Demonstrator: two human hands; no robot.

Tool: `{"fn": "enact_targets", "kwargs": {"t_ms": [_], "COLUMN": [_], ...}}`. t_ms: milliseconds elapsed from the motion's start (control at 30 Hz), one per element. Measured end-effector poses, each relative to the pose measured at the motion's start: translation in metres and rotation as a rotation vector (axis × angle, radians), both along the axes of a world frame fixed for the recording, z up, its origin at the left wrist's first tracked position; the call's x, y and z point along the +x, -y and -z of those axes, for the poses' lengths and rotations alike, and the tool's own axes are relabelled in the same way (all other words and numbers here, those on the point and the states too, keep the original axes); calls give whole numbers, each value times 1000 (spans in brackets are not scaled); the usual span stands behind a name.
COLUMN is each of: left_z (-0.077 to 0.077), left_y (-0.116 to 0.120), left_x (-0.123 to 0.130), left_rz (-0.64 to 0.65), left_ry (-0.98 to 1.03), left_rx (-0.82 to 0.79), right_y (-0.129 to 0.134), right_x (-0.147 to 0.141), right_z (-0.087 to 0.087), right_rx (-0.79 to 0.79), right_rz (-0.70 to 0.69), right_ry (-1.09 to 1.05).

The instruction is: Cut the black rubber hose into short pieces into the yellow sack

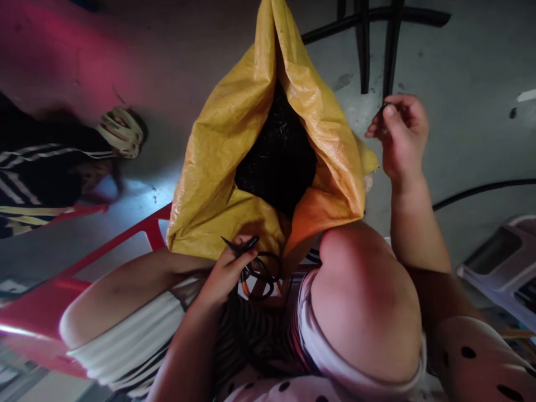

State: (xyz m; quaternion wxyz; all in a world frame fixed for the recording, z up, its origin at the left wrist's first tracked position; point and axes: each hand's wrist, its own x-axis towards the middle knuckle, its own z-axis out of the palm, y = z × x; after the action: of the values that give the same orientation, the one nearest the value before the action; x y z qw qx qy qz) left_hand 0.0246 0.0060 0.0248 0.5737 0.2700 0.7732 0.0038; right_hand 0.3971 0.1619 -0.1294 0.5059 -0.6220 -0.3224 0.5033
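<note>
Between my knees stands a yellow woven sack (221, 134), its mouth spread wide, with a dark mass of black pieces (278, 151) inside. My left hand (234, 265) is at the near edge of the sack, closed around scissors (245, 282) with black and orange loop handles; their pointed tip faces up and left. A short black piece (252, 242) also shows at its fingers. My right hand (400, 131) is raised to the right of the sack, fingers pinched together on a small dark thing too small to make out.
Black strips (391, 50) cross on the floor at the top right, and a thin black strip (481, 191) curves at the right. A red chair (54, 301) is at left, a grey plastic stool (502, 257) at right. Another person's sandalled foot (121, 132) rests at the left.
</note>
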Motion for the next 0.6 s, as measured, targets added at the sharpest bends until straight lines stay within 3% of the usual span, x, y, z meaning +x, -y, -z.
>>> {"fn": "enact_targets", "kwargs": {"t_ms": [67, 133, 233, 333, 433, 500, 600], "left_z": [2, 4, 5, 5, 2, 0, -7], "left_y": [2, 3, 5, 8, 14, 18, 22], "left_x": [1, 4, 10, 16, 20, 22, 23], "left_rz": [-15, -39, -58, -62, -86, -80, -39], "left_ry": [18, 67, 162, 244, 329, 385, 428], "left_rx": [65, 121, 205, 307, 374, 425, 518], "right_y": [22, 40, 53, 51, 53, 63, 96], "right_x": [-12, -27, -42, -46, -46, -47, -46], "right_z": [-64, -116, -161, -173, -170, -169, -177], "right_rx": [54, 48, 18, -72, -182, -228, -169], "right_rz": [-99, -220, -411, -673, -832, -750, -389], "right_ry": [-127, -245, -301, -115, 176, 349, 450]}}
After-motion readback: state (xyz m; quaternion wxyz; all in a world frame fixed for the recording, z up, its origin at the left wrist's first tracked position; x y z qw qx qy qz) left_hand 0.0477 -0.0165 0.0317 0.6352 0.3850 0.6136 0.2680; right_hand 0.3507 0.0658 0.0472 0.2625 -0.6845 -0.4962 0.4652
